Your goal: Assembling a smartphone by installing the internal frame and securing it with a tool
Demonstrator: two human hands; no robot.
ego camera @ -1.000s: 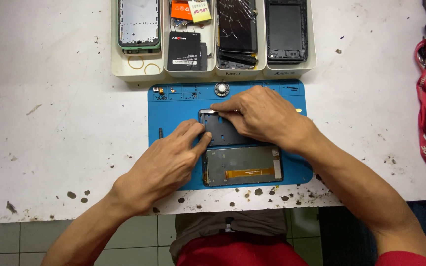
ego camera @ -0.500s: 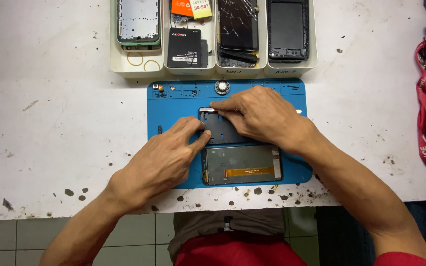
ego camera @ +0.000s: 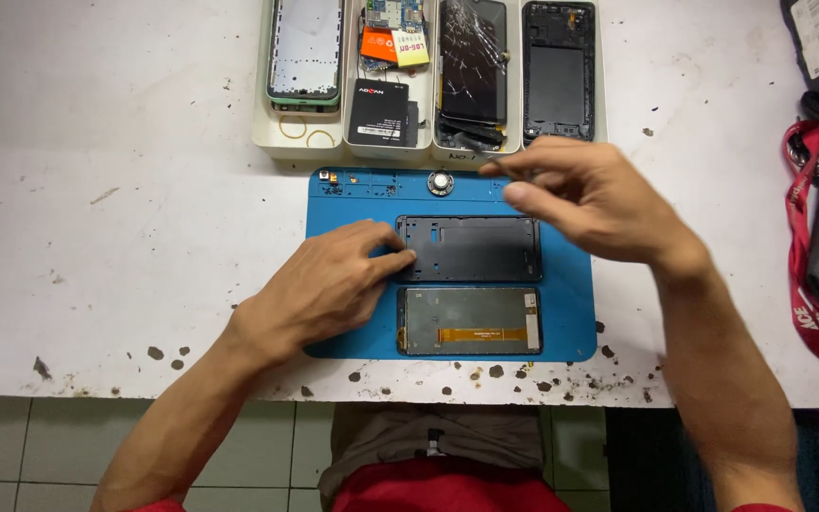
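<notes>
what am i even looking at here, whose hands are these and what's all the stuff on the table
This is one view from a camera worn on a person's head, looking down at their own two bare hands over a white table. A blue work mat lies on it. On the mat sit a black phone frame and, nearer the person, a phone screen panel lying face down. The left hand presses on the frame's left end. The right hand is lifted above the mat, pinching something thin and dark, too small to identify. Behind the mat, a tray with compartments holds more phone parts.
</notes>
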